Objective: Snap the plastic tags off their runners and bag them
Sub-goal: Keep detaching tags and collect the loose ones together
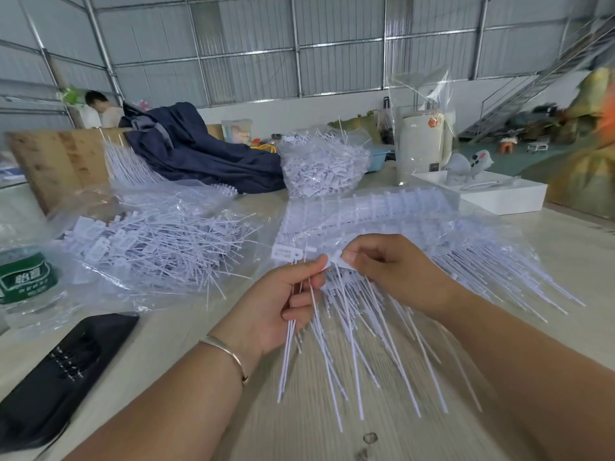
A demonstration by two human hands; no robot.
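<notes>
My left hand [283,304] grips a small bundle of loose white plastic tags [289,347], whose thin tails hang down toward me. My right hand [382,264] pinches the flat head of one tag [334,259] on a runner strip [359,294] held between both hands. Its tails fan out over the table. More strips of tags on runners [382,211] lie in clear plastic behind my hands. At the left, an open clear bag [149,241] holds a heap of separated tags.
A green-labelled water bottle [25,277] stands at the far left and a black pouch [60,374] lies at the front left. Behind are another full bag of tags [322,164], a dark blue cloth [199,151], a white tray [492,191] and a pale cylinder [422,144].
</notes>
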